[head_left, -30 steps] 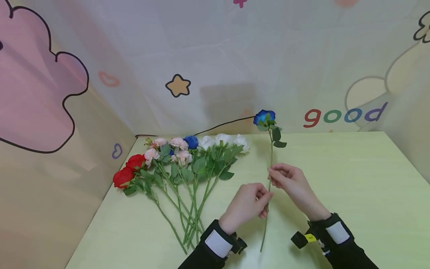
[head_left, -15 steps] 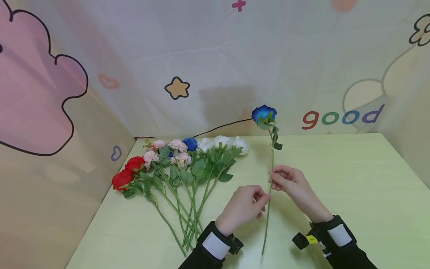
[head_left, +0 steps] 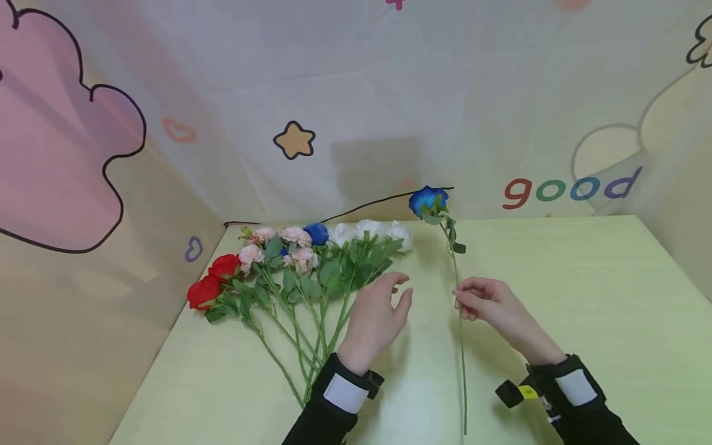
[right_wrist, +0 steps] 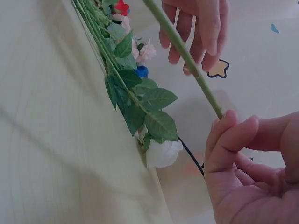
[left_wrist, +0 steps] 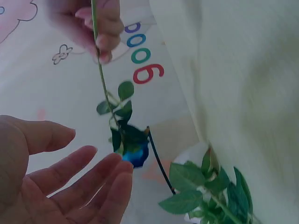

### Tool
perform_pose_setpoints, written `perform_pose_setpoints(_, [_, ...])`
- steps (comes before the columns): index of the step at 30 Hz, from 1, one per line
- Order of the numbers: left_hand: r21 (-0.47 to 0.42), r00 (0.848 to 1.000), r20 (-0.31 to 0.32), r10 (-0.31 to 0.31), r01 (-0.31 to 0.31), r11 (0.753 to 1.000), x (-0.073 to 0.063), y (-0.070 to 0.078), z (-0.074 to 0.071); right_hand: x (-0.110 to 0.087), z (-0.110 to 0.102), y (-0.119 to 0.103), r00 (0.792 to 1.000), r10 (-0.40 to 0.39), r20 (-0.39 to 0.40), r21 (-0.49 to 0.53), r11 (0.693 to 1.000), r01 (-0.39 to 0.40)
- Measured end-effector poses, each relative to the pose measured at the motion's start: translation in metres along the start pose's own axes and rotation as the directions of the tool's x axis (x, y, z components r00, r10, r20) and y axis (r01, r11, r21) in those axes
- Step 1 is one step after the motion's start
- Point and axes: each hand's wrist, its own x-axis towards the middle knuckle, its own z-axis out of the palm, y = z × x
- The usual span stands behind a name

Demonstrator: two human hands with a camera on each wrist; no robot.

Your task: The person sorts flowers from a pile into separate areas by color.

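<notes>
A blue rose [head_left: 429,201] on a long green stem is held up over the table by my right hand [head_left: 485,301], which pinches the stem about midway. In the right wrist view thumb and fingertips meet on that stem [right_wrist: 189,58]. My left hand [head_left: 377,318] holds nothing; its fingers are spread and loosely bent, to the left of the rose. Beneath and behind it lies a fan of flowers: red roses [head_left: 204,292], pink flowers [head_left: 301,260], another blue rose [head_left: 317,235] and white flowers [head_left: 371,230]. Part of their stems is hidden by the left hand and forearm.
The pale green table [head_left: 578,309] runs back to a printed cloth [head_left: 473,93] hung behind it. A thin black line [head_left: 367,204] crosses the cloth's lower part. Each wrist wears a black band with a small camera [head_left: 508,394].
My left hand has let go of the rose stem and moved left and up towards the other flowers, its fingers spreading. The held rose has tilted, its bloom leaning left.
</notes>
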Motion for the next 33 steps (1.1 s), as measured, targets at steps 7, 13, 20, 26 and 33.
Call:
perform_pose_setpoints(7, [0.121, 0.999, -0.026, 0.022, -0.019, 0.993, 0.000, -0.003, 0.003, -0.015, -0.025, 0.017, 0.998, 0.059, 0.012, -0.044, 0.997, -0.059])
perform_pose_setpoints(13, [0.187, 0.996, 0.018, 0.089, -0.091, 0.978, -0.001, 0.001, 0.010, -0.030, -0.060, 0.031, 0.990, 0.142, 0.016, -0.120, 0.983, -0.139])
perform_pose_setpoints(20, [0.258, 0.979, 0.097, 0.179, -0.198, 0.945, 0.002, 0.018, 0.027, -0.049, -0.108, 0.045, 0.983, 0.185, -0.003, -0.215, 0.960, -0.182])
perform_pose_setpoints(26, [0.303, 0.957, 0.174, 0.232, -0.276, 0.912, 0.005, 0.036, 0.044, -0.061, -0.143, 0.051, 0.957, 0.289, -0.038, -0.308, 0.907, -0.286])
perform_pose_setpoints(33, [0.322, 0.933, 0.211, 0.291, -0.347, 0.881, 0.010, 0.054, 0.060, -0.068, -0.174, 0.056, 0.931, 0.354, -0.083, -0.391, 0.848, -0.357])
